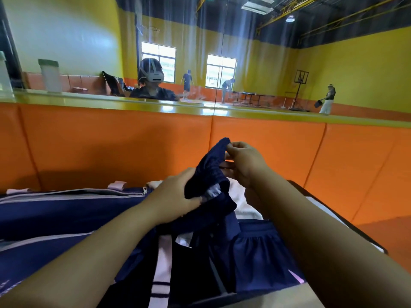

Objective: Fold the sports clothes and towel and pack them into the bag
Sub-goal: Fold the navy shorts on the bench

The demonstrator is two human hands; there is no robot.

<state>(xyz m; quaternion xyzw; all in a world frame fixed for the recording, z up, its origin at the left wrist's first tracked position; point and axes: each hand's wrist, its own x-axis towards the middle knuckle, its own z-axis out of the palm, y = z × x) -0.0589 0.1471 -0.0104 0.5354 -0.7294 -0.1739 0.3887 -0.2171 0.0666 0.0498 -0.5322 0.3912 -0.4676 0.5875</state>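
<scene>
Navy fabric up in the air: a dark navy garment [213, 172] is lifted and bunched above the table, held between both hands, with its lower part trailing down onto the pile below. The left hand [175, 196] grips the gathered lower part, fingers curled under the cloth and thumb clamped on top. The right hand [244, 163] is higher up, pinching the garment's top edge between thumb and fingertips. A pale patch, possibly a label, shows at the fold just beside the left thumb.

Right beneath the hands lies a white towel [242, 203], partly covered by the hanging cloth. Nearer the camera, a second navy piece with a gathered waistband [262, 247] lies flat, with a pink cloth with dark stripes [161, 270] to its left.

Over on the left sits the bag [55, 210], navy with pale pink trim, its zip running along the top edge, touching the clothes pile. Everything rests on a dark-edged table [347, 227].

Behind it all, orange padding [111, 147] covers the lower wall, topped by a glossy yellow-green ledge [111, 101], and above that a big mirror [66, 41] reflects a yellow-walled hall with a few people in it.
</scene>
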